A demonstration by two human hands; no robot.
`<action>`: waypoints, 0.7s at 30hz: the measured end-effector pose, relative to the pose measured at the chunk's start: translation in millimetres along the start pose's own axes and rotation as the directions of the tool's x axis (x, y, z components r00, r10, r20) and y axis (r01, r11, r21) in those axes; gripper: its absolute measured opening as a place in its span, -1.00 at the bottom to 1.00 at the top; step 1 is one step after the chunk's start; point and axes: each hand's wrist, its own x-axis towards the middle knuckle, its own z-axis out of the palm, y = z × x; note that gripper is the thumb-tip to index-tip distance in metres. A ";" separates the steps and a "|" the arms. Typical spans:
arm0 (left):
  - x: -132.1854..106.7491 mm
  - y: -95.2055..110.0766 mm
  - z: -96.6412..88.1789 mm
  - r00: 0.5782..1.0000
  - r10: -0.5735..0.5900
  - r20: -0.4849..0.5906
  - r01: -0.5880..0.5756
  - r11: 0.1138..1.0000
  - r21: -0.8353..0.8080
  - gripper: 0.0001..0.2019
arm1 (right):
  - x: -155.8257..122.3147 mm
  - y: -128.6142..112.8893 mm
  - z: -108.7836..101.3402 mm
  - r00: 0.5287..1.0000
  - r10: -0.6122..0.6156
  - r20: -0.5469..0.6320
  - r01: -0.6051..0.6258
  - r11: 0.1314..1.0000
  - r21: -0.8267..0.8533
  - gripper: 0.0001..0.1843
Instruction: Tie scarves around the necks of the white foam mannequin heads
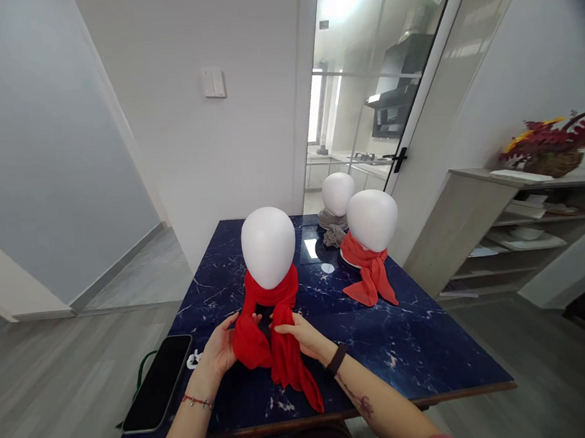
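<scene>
A white mannequin head [268,246] stands on the dark blue marble table [421,343], with a red scarf [275,340] wrapped round its neck and hanging down in front. My left hand [220,349] grips the scarf's left fold, fingers curled round the cloth. On the other side, my right hand [303,335] pinches the right hanging end just below the neck. Both hands meet close together in front of the mannequin's base.
A second white head with an orange-red scarf [371,273] stands to the right, a third with a grey scarf [334,226] behind. A black phone [158,382] lies at the table's left edge. Shelves with a flower basket [553,151] stand right.
</scene>
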 end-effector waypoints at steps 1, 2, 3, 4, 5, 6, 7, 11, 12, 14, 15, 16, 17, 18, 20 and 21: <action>-3.2 -1.9 -2.1 0.998 -0.041 0.057 0.045 0.997 -0.070 -0.67 | 0.2 0.5 0.1 1.000 0.000 -0.005 0.000 1.000 0.007 -0.62; -6.1 -4.5 -4.1 0.993 -0.065 0.101 0.075 0.991 -0.106 -0.64 | 0.3 0.8 0.4 1.000 0.000 -0.012 0.000 1.000 0.008 -0.66; -8.4 -7.6 -6.0 0.986 -0.085 0.141 0.102 0.987 -0.121 -0.61 | 0.4 1.0 0.8 1.000 0.000 -0.023 0.000 1.000 0.004 -0.68; -10.4 -11.0 -7.4 0.978 -0.102 0.180 0.125 0.985 -0.123 -0.59 | 0.6 1.2 1.6 0.999 -0.002 -0.035 0.001 1.000 -0.012 -0.68; -11.9 -14.6 -8.4 0.970 -0.111 0.215 0.139 0.983 -0.119 -0.57 | 0.8 1.4 2.8 0.999 -0.012 -0.047 0.010 0.999 -0.053 -0.68; -13.1 -18.1 -8.7 0.964 -0.110 0.243 0.141 0.983 -0.114 -0.56 | 1.3 1.7 4.4 0.997 -0.046 -0.069 0.037 0.992 -0.125 -0.66; -14.2 -21.5 -8.2 0.960 -0.099 0.263 0.133 0.985 -0.113 -0.56 | 2.1 2.1 6.6 0.989 -0.107 -0.102 0.081 0.970 -0.230 -0.65; -18.0 -32.3 1.3 0.963 -0.055 0.265 0.088 0.990 -0.113 -0.60 | 8.3 4.8 20.1 0.934 -0.287 -0.212 0.116 0.806 -0.580 -0.63; -19.0 -34.1 4.8 0.967 -0.058 0.248 0.087 0.990 -0.108 -0.61 | 10.0 4.9 24.0 0.949 -0.225 -0.223 0.069 0.834 -0.548 -0.61; -20.7 -36.9 11.4 0.979 -0.067 0.192 0.086 0.992 -0.090 -0.63 | 13.0 3.6 30.9 0.980 -0.007 -0.201 -0.065 0.935 -0.348 -0.58; -21.1 -38.3 13.9 0.985 -0.074 0.159 0.087 0.993 -0.076 -0.64 | 13.9 2.2 33.4 0.978 0.106 -0.177 -0.145 0.963 -0.225 -0.56; -21.0 -39.8 15.9 0.989 -0.079 0.124 0.087 0.995 -0.056 -0.65 | 14.5 0.3 35.1 0.967 0.207 -0.147 -0.226 0.967 -0.120 -0.55; -20.5 -41.5 17.2 0.993 -0.081 0.090 0.084 0.996 -0.030 -0.67 | 14.7 -1.6 36.0 0.950 0.293 -0.111 -0.299 0.953 -0.045 -0.52; -19.6 -43.6 18.0 0.996 -0.075 0.050 0.075 0.997 0.004 -0.68 | 14.7 -3.2 36.4 0.937 0.342 -0.074 -0.343 0.939 0.002 -0.51; -17.0 -48.9 18.5 0.999 -0.015 -0.037 0.019 0.995 0.101 -0.74 | 14.4 -4.9 36.6 0.948 0.318 -0.015 -0.318 0.947 0.045 -0.55; -15.7 -51.9 18.5 0.997 0.030 -0.068 -0.019 0.987 0.161 -0.78 | 14.4 -4.7 36.8 0.963 0.269 0.002 -0.268 0.962 0.052 -0.61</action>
